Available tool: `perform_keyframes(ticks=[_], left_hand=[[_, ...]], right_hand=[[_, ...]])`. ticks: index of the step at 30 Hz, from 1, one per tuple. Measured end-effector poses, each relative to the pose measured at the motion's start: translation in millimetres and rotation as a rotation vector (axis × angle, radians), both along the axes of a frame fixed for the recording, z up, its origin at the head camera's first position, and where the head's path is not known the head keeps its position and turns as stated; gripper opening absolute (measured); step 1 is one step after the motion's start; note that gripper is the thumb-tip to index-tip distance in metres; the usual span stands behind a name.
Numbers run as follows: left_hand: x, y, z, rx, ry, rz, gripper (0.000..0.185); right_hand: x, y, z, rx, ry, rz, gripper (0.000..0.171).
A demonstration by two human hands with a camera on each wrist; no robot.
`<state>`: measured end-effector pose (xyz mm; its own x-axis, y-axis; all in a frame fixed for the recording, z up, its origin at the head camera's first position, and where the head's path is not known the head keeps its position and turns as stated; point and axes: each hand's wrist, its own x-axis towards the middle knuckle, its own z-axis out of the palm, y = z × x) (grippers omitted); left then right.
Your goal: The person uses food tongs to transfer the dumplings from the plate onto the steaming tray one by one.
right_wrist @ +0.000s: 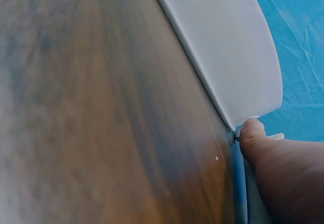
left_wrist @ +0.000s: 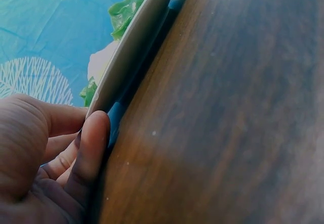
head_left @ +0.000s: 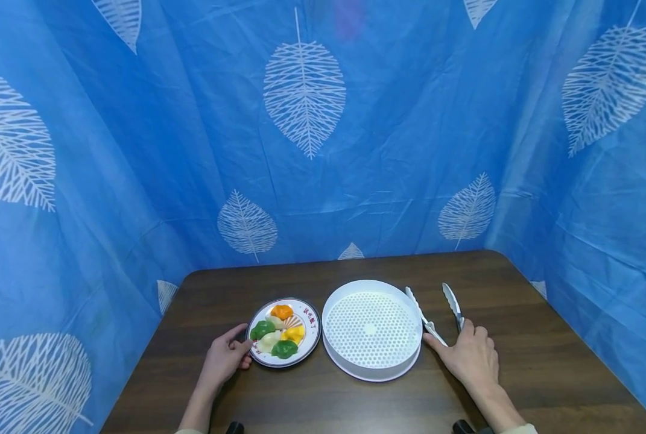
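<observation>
At the left, my left hand (head_left: 222,361) pinches the rim of a round white plate (head_left: 312,337) with a dark edge. Several toy-like dumplings (head_left: 262,330), in green, orange, yellow and white, lie on it. The left wrist view has thumb and fingers at the rim of the plate (left_wrist: 129,46). On the right, my right hand (head_left: 475,358) holds the hinge end of a pair of tongs (head_left: 452,298), whose arms spread away from me. Its thumb (right_wrist: 253,138) comes right at the side of a white round steamer basket (head_left: 371,328) with a perforated floor.
The steamer basket stands between plate and tongs on a dark wooden table (head_left: 333,404). Blue curtains (head_left: 388,163) with white leaf prints hang behind the table and on both sides. Two small black objects (head_left: 236,428) show at the bottom edge.
</observation>
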<state>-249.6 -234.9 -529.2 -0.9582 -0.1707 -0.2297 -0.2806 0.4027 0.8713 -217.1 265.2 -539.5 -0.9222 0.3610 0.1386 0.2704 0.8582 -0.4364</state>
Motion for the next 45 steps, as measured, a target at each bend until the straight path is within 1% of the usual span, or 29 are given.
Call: perform_keyframes(ticks=[3, 10, 15, 19, 27, 30, 33, 36, 45], left_hand=[[-0.1, 0, 1.4, -0.005, -0.005, 0.002, 0.059], [0.3, 0, 1.1, 0.002, -0.007, 0.008, 0.059], [1.2, 0, -0.2, 0.006, 0.003, 0.005, 0.058], [1.1, 0, -0.5, 0.014, 0.008, 0.002, 0.057], [1.2, 0, -0.2, 0.011, 0.007, 0.01, 0.057], [1.1, 1, -0.5, 0.009, 0.016, 0.006, 0.057], [1.7, 1, -1.0, 0.011, 0.024, 0.003, 0.056], [2.3, 1, -1.0, 0.01, 0.029, 0.007, 0.056], [1.1, 2, -2.1, -0.004, 0.044, 0.003, 0.056]], right_hand=[[0.1, -2, -0.7, 0.003, 0.02, -0.007, 0.124], [0.5, -5, -4.0, 0.007, 0.071, -0.032, 0.11], [2.0, -5, -5.5, 0.033, 0.1, -0.022, 0.096], [4.5, -5, -3.8, 0.027, 0.096, -0.013, 0.088], [7.0, -9, 9.2, -0.02, 0.083, 0.021, 0.083], [9.6, -12, 15.1, -0.044, 0.077, 0.02, 0.081], [11.8, -15, 21.4, -0.055, 0.091, 0.018, 0.076], [12.8, -17, 28.0, -0.043, 0.097, 0.026, 0.074], [18.9, -27, 47.7, 0.007, 0.057, 0.085, 0.077]])
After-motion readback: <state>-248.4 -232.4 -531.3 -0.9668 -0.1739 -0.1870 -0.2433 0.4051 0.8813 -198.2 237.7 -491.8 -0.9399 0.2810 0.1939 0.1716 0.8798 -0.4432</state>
